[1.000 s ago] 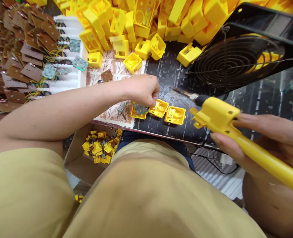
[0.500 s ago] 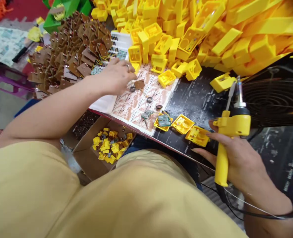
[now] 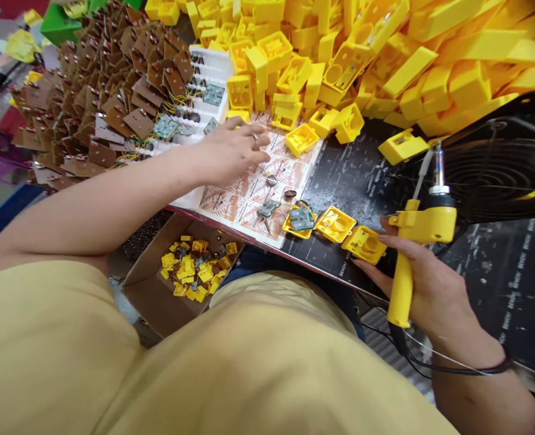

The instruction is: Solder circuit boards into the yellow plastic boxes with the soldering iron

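My left hand (image 3: 233, 151) is over the patterned sheet, fingers stretched forward and slightly curved; what lies beneath it is hidden. My right hand (image 3: 439, 284) is closed around the yellow handle of a soldering gun (image 3: 428, 225), its metal tip pointing up and away. The thumb and fingertip of that hand are at the edge of an open yellow plastic case (image 3: 364, 244). Beside it lies another open yellow case (image 3: 335, 224), then one with a green circuit board (image 3: 301, 219) on it. Small round speakers (image 3: 271, 180) and a loose circuit board (image 3: 268, 208) lie near.
A big heap of yellow cases (image 3: 289, 36) fills the back. Brown boards (image 3: 108, 90) are piled at left beside a white foam tray (image 3: 224, 65). A black fan (image 3: 489, 169) stands at right. Below the table edge, a cardboard box (image 3: 147, 290) holds yellow parts.
My left hand has moved slightly right and nearer over the sheet, covering the small brown board that was visible there. My right hand still holds the soldering gun; the view has shifted a little.
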`<state>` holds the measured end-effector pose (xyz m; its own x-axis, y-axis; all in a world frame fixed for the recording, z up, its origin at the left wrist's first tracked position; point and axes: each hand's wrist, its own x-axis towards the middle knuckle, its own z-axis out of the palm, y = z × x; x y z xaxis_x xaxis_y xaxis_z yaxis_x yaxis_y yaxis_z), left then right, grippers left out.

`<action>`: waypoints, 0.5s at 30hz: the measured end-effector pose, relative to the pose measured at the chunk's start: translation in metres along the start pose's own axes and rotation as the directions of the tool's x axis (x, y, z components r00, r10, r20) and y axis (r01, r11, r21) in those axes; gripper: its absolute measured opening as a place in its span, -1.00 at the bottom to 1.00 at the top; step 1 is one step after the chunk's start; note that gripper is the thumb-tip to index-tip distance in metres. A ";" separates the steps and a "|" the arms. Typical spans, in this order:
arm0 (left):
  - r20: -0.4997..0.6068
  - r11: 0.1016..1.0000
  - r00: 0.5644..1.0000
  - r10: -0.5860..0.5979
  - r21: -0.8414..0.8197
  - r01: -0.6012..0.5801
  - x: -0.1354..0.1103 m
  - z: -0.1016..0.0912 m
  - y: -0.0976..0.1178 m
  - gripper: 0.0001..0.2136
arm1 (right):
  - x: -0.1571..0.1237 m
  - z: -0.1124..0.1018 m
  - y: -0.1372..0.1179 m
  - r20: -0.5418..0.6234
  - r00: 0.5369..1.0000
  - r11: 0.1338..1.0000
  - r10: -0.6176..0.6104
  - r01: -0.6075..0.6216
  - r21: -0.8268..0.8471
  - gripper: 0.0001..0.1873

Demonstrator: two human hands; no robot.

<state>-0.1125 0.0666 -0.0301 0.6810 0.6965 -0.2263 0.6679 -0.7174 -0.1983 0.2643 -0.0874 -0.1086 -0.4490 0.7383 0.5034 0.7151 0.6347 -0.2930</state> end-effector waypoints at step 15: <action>-0.126 0.734 0.984 -0.123 -0.679 0.005 0.009 -0.027 0.046 -0.72 | 0.018 0.020 -0.019 -0.088 0.996 0.999 0.023 -0.025 -0.020 -0.55</action>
<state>-0.0676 0.0404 -0.0153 0.6259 0.7760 -0.0782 0.6979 -0.5124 0.5004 0.2320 -0.0815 -0.1102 -0.3837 0.7298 0.5658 0.7366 0.6114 -0.2891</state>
